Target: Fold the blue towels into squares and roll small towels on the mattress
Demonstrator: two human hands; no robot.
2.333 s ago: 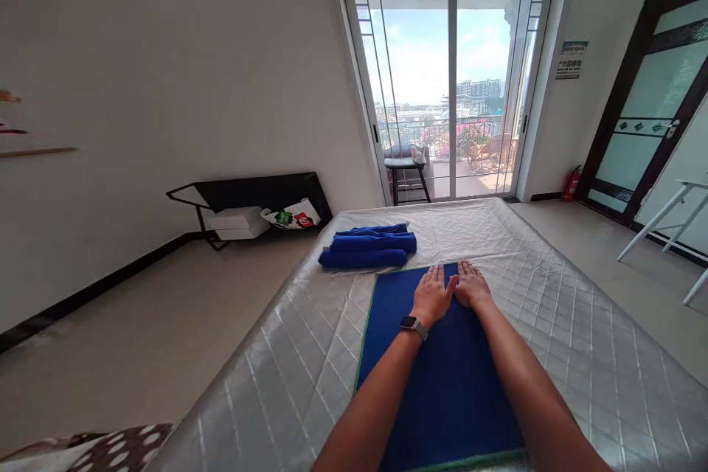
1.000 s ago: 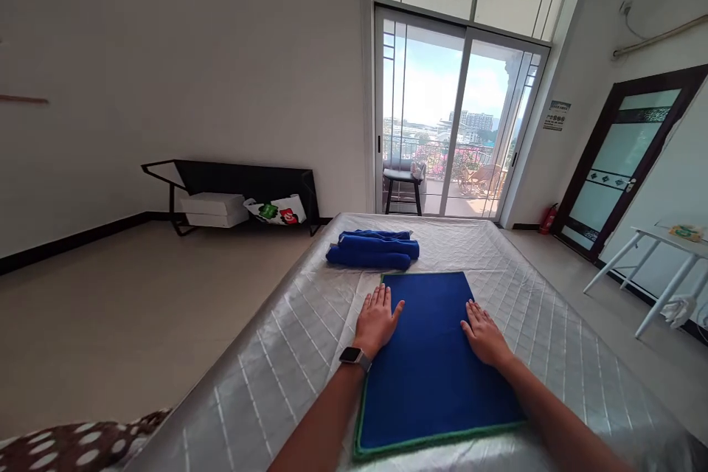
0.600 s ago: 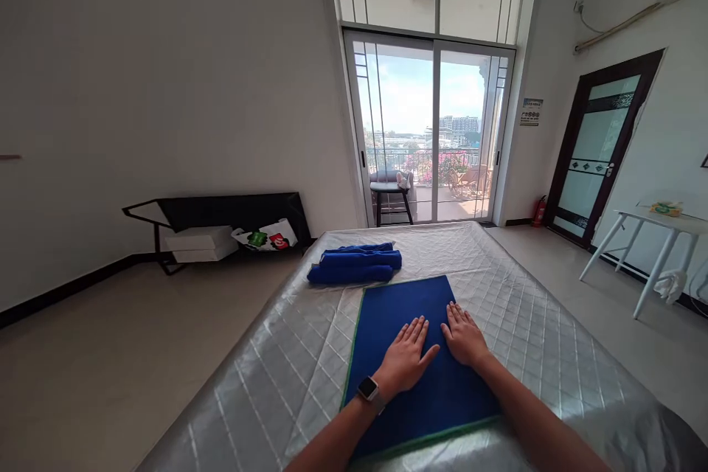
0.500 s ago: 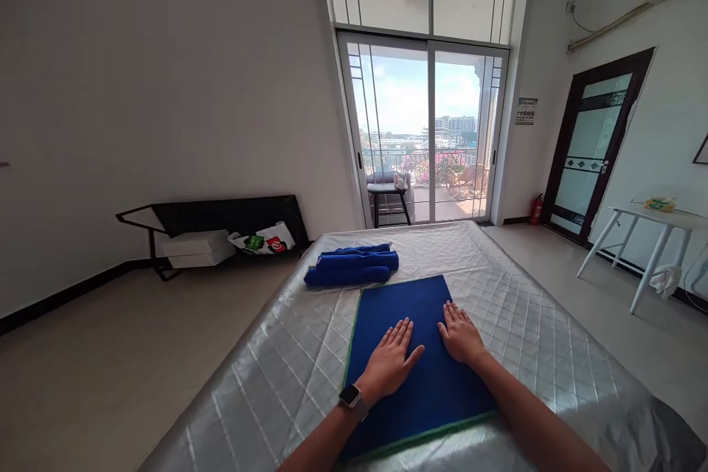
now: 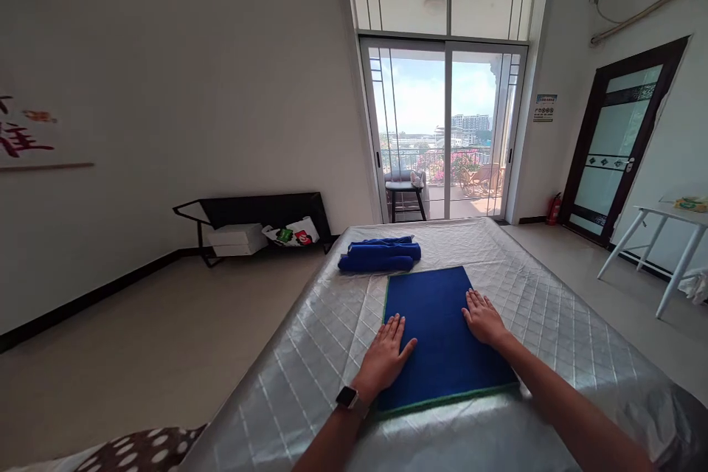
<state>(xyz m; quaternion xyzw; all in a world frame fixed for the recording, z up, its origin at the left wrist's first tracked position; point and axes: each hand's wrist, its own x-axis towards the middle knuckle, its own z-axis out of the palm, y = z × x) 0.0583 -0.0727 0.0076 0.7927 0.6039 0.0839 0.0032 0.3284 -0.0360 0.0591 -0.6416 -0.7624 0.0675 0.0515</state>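
Observation:
A blue cloth [image 5: 436, 332] with green edging lies flat on the silver quilted cover [image 5: 310, 354]. My left hand [image 5: 384, 355] rests palm down on the cloth's left edge, fingers stretched out and thumb apart; a watch [image 5: 347, 397] is on that wrist. Over the right edge of the cloth lies my right hand [image 5: 484, 317], also flat with its fingers extended. Neither hand grips anything. Just beyond the cloth's far left corner sit several rolled or folded blue cloths [image 5: 380, 256] in a small stack.
A low black rack [image 5: 259, 210] with white boxes [image 5: 235, 240] and a printed bag [image 5: 293, 233] stands by the left wall. Glass sliding doors [image 5: 447, 125] are behind the bed. At right are a white table [image 5: 669, 215] and a dark-framed door [image 5: 625, 140]. Spotted brown fabric [image 5: 147, 450] shows bottom left.
My left hand has slid left to the cloth's left edge, and my right hand has shifted slightly to its right edge. The view has turned a little left.

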